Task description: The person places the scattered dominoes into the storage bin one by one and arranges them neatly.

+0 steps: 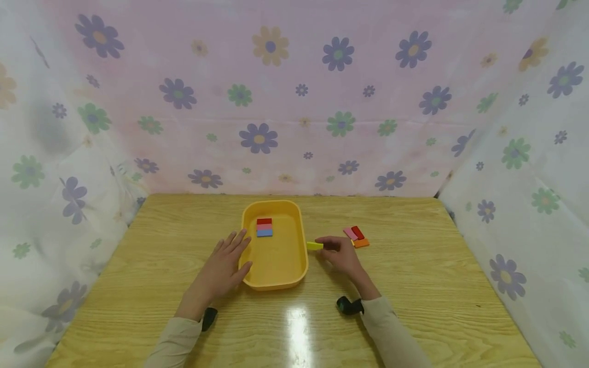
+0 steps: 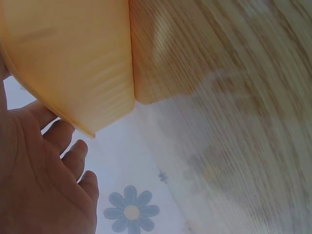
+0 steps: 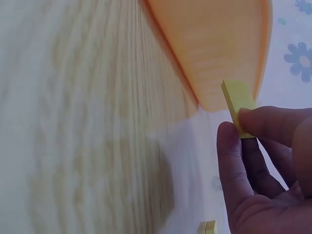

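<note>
A yellow rectangular tray [image 1: 281, 266] stands on the table, with a red block [image 1: 264, 221], a pink block [image 1: 264, 227] and a blue block [image 1: 264, 233] side by side in its far left part. My left hand [image 1: 224, 263] rests on the tray's left rim, its fingers spread and fairly straight. In the left wrist view those fingers [image 2: 75, 158] lie along the rim. Just outside the right wall, my right hand [image 1: 341, 254] pinches a yellow block [image 3: 239, 105] between thumb and fingers. That yellow block [image 1: 315, 246] points toward the tray.
Right of my right hand lie a pink block [image 1: 350, 233], a red block [image 1: 357, 232] and an orange block [image 1: 361, 243], close together. A bit of yellow [image 1: 352, 243] shows beside them. Flowered cloth [image 1: 294, 102] hangs behind and beside the wooden table [image 1: 437, 286].
</note>
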